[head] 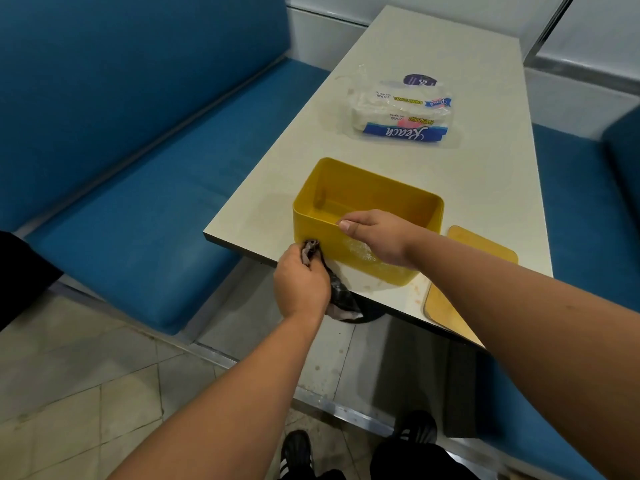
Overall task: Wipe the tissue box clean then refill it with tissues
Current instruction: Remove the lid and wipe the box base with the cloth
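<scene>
the yellow tissue box (367, 216) stands open-topped near the front edge of the pale table (433, 64), with nothing inside it. the right hand (375, 233) grips its near wall, thumb hooked over the rim and fingers curled down the outside face. the left hand (301, 282) is closed round a dark crumpled cloth (337, 289), pressing its top end against the box's near left corner while the rest hangs over the table edge. just to the right of the box lies a flat yellow lid (481, 251), partly under the right forearm. farther back on the table sits a clear pack of tissues (401, 110) with blue bands reading "reach" and smaller "paper towel" lettering, upside down from here. blue bench seats (138, 202) flank the table
</scene>
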A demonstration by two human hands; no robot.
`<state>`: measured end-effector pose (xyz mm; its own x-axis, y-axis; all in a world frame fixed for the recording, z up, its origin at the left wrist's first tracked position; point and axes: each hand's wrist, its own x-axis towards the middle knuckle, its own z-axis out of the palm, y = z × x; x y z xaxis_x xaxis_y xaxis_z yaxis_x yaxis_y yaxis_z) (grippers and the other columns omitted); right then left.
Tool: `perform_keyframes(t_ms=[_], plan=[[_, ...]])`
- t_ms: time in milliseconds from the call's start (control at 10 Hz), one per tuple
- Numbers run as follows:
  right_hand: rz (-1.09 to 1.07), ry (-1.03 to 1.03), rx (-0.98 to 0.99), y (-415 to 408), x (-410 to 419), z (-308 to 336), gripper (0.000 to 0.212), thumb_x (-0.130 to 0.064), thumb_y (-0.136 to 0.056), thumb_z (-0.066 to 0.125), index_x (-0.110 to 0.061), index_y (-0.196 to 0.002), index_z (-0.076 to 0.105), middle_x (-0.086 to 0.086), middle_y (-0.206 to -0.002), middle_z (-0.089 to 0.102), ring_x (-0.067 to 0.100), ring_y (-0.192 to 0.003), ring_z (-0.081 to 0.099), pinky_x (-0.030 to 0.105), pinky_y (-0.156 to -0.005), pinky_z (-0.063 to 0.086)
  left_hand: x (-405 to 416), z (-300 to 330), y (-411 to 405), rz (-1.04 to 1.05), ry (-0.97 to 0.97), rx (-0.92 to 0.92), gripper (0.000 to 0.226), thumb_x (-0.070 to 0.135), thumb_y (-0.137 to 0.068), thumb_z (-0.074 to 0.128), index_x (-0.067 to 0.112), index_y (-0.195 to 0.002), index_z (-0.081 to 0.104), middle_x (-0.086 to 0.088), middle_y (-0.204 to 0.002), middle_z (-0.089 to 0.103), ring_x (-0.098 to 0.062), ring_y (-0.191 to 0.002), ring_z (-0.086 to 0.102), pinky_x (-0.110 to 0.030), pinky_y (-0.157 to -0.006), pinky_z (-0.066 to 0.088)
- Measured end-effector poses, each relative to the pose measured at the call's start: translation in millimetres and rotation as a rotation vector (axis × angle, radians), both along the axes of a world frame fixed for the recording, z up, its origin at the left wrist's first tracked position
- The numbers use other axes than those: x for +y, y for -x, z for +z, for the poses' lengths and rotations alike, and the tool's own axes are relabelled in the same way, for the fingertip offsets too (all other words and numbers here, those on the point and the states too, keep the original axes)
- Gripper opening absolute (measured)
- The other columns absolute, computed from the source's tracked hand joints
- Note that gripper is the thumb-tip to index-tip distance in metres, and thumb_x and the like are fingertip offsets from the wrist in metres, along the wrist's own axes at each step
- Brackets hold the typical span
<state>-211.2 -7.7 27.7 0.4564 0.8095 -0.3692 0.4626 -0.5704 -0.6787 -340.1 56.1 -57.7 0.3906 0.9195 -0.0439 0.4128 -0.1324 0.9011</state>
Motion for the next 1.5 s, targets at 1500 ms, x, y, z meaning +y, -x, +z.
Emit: perform_keyframes(t_ms=[1500], plan=[[0.163, 0.121, -0.276, -9, -42, 26, 0.034, -0.032, -0.102, 0.038, -0.026, -0.131, 0.056, 0.000, -0.134, 0.056, 0.021, -0.124, 0.048, 0.031, -0.097, 0.035, -24, 40, -3, -0.277, -0.414, -0.087, 0.018, 0.025, -0.091, 0.061, 0.016, -0.105, 0.069, 0.002, -0.098, 0.066, -0.016, -0.081, 0.061, -0.028, -0.068, 0.052]])
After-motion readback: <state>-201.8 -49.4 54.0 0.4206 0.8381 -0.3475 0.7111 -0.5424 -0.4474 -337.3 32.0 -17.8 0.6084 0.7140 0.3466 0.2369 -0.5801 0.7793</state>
